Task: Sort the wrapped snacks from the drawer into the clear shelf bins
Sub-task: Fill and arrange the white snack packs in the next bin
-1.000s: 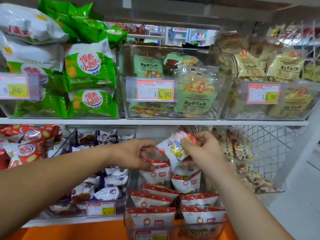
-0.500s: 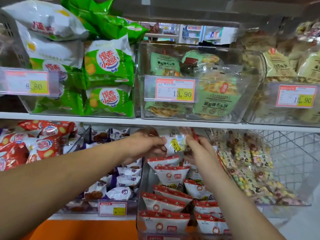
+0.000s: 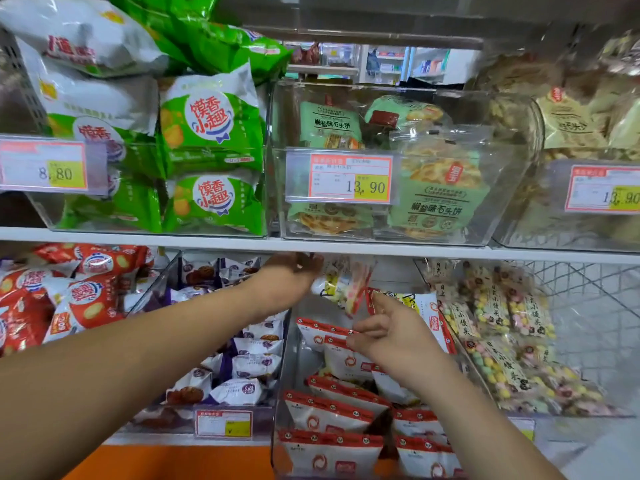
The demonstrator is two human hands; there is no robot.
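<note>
1. The left hand [image 3: 289, 282] reached deep under the front edge of the upper shelf [image 3: 207, 241] and gripped the left side of a snack packet [image 3: 341, 284]. The packet was motion-blurred, white with yellow and red.
2. The snack packet was held in the air above the back of the clear bin [image 3: 294, 368], which sat at the middle of the lower shelf.
3. The right hand [image 3: 391, 332] was lower and apart from that packet. Its fingers [image 3: 363, 332] were curled, with the tips at the red top edge of a packet in the bin. I cannot tell whether they pinched it or only touched it.
4. Inside the bin, red-topped white packets [image 3: 325, 414] stood in two rows running from front to back.
5. Toward the left end of the lower shelf sat purple-and-white packets [image 3: 256, 365] in the next bin, then red bags [image 3: 86, 299].
6. Toward the right end, bags of pastel balls [image 3: 495, 327] leaned in a wire basket [image 3: 588, 306].
7. On the upper shelf stood green bags [image 3: 211, 133] at the left, and a price tag [image 3: 349, 178] reading 13.90 was fixed on the middle bin.
</note>
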